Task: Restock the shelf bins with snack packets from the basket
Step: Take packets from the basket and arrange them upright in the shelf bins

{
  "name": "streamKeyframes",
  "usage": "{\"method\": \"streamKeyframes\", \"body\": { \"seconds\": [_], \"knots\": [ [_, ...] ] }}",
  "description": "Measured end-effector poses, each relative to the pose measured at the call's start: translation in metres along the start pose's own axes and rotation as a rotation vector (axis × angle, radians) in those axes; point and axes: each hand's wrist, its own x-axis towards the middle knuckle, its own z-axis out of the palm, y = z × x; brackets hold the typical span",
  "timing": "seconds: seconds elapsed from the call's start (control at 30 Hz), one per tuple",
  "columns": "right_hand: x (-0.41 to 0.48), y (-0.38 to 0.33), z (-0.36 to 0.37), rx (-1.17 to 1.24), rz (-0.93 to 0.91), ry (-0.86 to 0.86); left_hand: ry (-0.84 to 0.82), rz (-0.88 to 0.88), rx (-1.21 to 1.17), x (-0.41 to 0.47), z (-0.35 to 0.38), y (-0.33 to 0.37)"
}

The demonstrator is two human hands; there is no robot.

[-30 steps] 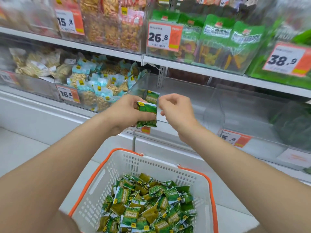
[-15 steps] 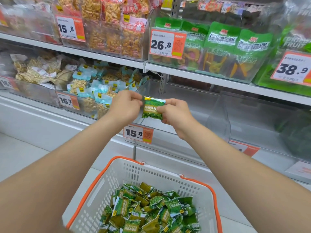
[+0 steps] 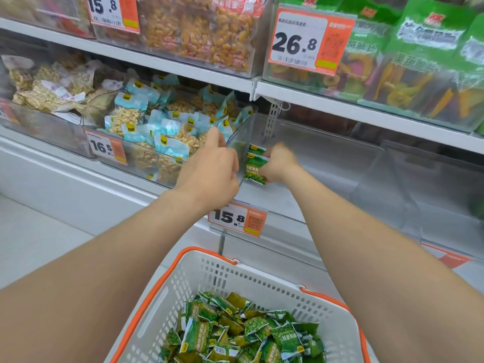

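Note:
A white basket [image 3: 209,273] with an orange rim sits low in front of me, filled with several small green snack packets [image 3: 235,334]. My right hand [image 3: 279,163] reaches into a clear shelf bin [image 3: 327,163] tagged 15.8 and grips green packets [image 3: 255,166] near the bin's left wall. My left hand [image 3: 212,174] hovers at the same wall, just left of the packets, its fingers curled; whether it touches them is hidden. The rest of the bin's floor is bare.
Left of the bin, a bin tagged 16.5 [image 3: 146,158] holds blue-topped nut packs. The shelf above [image 3: 340,106] carries bins of orange and green snack bags. Another clear bin [image 3: 424,184] stands to the right.
Both hands moved forward and down from in front of the bin into it. The green packets went with them, now held low by the right hand at the bin's left wall.

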Motion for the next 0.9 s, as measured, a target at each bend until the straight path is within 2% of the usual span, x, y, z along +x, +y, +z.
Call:
{"method": "streamKeyframes", "body": {
  "seconds": [0.2, 0.37, 0.53, 0.63, 0.77, 0.9],
  "knots": [
    [0.031, -0.015, 0.010, -0.165, 0.071, 0.103, 0.026, -0.087, -0.021, 0.002, 0.002, 0.005],
    [0.036, -0.014, 0.013, -0.149, 0.105, 0.115, 0.039, -0.144, 0.010, 0.004, 0.002, 0.002],
    [0.029, -0.013, 0.012, -0.291, -0.068, -0.003, 0.052, -0.161, 0.005, 0.005, 0.004, 0.000],
    [0.014, -0.013, 0.006, -0.316, -0.151, -0.073, 0.127, -0.106, 0.027, 0.003, 0.001, 0.001],
    [-0.026, -0.016, -0.011, -0.122, -0.212, -0.013, 0.234, -0.032, 0.022, -0.005, -0.010, 0.003],
    [-0.089, -0.017, -0.024, 0.066, -0.294, 0.182, 0.130, -0.087, 0.011, -0.022, -0.023, 0.011]
  ]
}}
